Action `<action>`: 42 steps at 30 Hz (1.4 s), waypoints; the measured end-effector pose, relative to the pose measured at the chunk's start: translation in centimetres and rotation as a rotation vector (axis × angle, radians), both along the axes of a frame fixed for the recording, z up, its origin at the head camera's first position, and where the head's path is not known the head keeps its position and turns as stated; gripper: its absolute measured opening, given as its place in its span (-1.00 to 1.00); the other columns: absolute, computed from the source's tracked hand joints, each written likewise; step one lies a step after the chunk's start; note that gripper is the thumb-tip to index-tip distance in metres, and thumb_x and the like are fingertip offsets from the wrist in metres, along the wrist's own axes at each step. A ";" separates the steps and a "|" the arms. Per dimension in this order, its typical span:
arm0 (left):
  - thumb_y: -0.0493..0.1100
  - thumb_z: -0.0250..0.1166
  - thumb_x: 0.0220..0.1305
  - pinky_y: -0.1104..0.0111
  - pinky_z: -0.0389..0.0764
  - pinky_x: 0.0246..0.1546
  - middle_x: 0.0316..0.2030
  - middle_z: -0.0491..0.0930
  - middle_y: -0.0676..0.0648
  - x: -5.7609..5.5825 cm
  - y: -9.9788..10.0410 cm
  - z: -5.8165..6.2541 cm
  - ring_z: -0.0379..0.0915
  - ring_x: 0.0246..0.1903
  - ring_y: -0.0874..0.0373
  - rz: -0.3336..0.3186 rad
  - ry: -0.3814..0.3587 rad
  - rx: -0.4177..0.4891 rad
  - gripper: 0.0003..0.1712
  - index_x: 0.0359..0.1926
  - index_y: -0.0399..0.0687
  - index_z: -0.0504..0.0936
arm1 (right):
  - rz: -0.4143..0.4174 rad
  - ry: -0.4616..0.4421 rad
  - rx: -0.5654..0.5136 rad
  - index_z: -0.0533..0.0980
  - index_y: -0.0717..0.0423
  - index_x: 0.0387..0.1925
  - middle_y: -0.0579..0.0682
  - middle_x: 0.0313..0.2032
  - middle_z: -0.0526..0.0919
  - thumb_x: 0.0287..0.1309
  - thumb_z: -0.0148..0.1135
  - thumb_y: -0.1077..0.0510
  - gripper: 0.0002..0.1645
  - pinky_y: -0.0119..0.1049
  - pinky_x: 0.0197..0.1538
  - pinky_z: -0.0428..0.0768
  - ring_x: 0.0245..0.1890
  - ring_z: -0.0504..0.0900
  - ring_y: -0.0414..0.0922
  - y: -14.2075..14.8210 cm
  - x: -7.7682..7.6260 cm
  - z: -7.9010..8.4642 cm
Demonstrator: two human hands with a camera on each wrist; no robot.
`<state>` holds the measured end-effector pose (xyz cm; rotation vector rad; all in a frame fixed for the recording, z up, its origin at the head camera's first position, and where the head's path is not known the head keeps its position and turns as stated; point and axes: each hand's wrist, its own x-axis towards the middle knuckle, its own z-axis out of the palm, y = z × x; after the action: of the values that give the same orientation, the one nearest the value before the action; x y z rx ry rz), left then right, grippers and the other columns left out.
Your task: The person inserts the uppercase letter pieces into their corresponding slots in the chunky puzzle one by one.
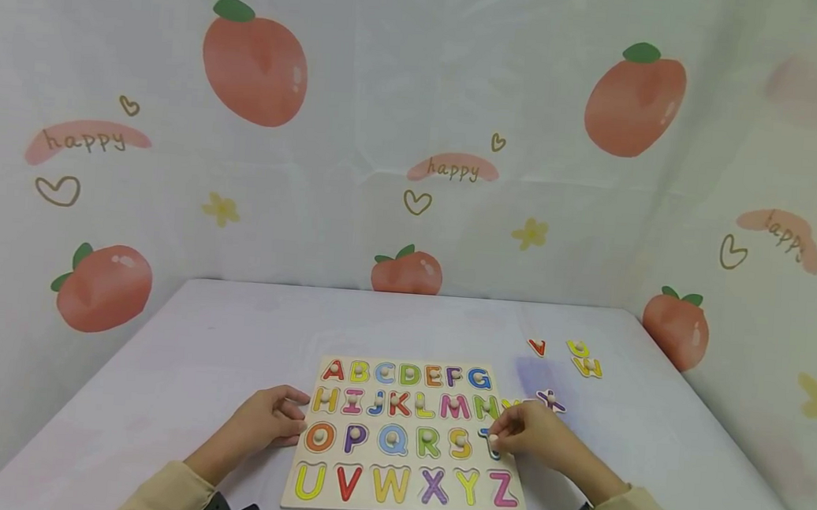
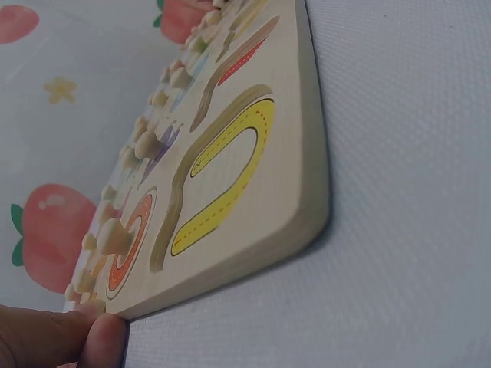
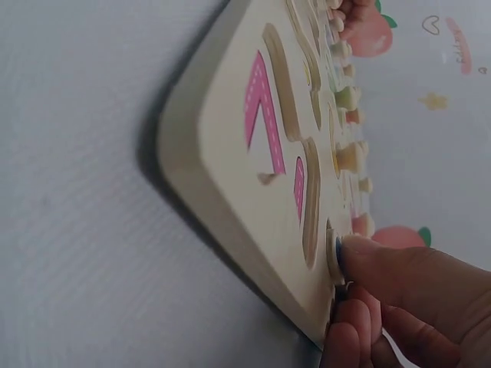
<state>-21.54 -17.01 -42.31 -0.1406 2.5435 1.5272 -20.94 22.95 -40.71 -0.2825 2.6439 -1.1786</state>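
Note:
A wooden alphabet puzzle board (image 1: 355,506) lies flat on the table. My left hand (image 1: 271,417) grips its left edge, thumb and fingers at the rim beside the O piece (image 2: 132,257). On the right side, my right hand (image 1: 537,434) pinches the knob of the blue T piece (image 1: 494,455), which lies over its slot at the end of the third row. Knobbed letters A to S sit in their slots. The bottom row, U to Z, shows printed recesses without pieces, such as the pink Z recess (image 3: 261,100).
Loose letters lie beyond the board's right side: a red V (image 1: 536,348), a yellow U (image 1: 577,348), a yellow W (image 1: 588,368) and a purple X (image 1: 552,401). A yellow piece (image 1: 509,403) is partly hidden by my right hand. A fruit-printed curtain (image 1: 363,86) hangs behind the table.

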 end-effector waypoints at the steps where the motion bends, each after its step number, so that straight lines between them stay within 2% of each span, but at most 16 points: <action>1: -0.44 0.37 0.06 0.34 0.71 -0.44 -0.36 0.54 -0.13 0.0 0.0 0.0 0.53 -0.46 0.17 0.000 0.000 0.001 -0.55 0.02 -0.37 0.52 | 0.004 0.001 0.001 0.65 0.17 -0.45 -0.10 -0.55 0.59 -0.06 0.48 0.20 -0.85 -0.44 -0.48 0.40 -0.49 0.46 -0.18 0.1 0.0 0.0; 14: -0.44 0.37 0.06 0.34 0.71 -0.44 -0.36 0.54 -0.13 0.1 0.0 0.1 0.53 -0.47 0.17 -0.002 0.002 -0.003 -0.56 0.02 -0.37 0.52 | 0.008 -0.009 0.009 0.65 0.16 -0.47 -0.11 -0.57 0.60 -0.12 0.49 0.25 -0.86 -0.45 -0.49 0.40 -0.49 0.47 -0.19 0.0 0.0 -0.1; 22: -0.42 0.38 0.07 0.34 0.71 -0.44 -0.35 0.54 -0.12 0.1 0.1 0.2 0.52 -0.46 0.17 -0.001 -0.001 -0.017 -0.55 0.02 -0.35 0.52 | -0.033 -0.026 0.044 0.64 0.14 -0.49 -0.10 -0.58 0.58 -0.12 0.51 0.24 -0.85 -0.44 -0.49 0.41 -0.50 0.47 -0.19 -0.4 0.1 0.0; 31: -0.43 0.37 0.07 0.34 0.71 -0.43 -0.35 0.54 -0.12 0.2 0.1 0.2 0.53 -0.46 0.17 0.005 -0.008 -0.019 -0.56 0.02 -0.33 0.53 | 0.024 -0.023 0.003 0.60 0.18 -0.47 -0.09 -0.59 0.52 -0.11 0.47 0.29 -0.84 -0.46 -0.51 0.37 -0.51 0.44 -0.18 -0.3 0.2 0.0; 42: -0.42 0.38 0.07 0.33 0.71 -0.43 -0.35 0.54 -0.12 0.2 0.1 0.2 0.53 -0.45 0.17 -0.006 0.002 -0.014 -0.55 0.03 -0.35 0.52 | 0.052 -0.012 -0.021 0.59 0.18 -0.38 -0.08 -0.50 0.50 -0.12 0.50 0.25 -0.77 -0.45 -0.45 0.43 -0.45 0.44 -0.14 0.0 0.2 0.3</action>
<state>-21.38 -16.96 -42.07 -0.1335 2.5548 1.5081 -20.74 22.95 -40.39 -0.3445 2.5991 -1.1888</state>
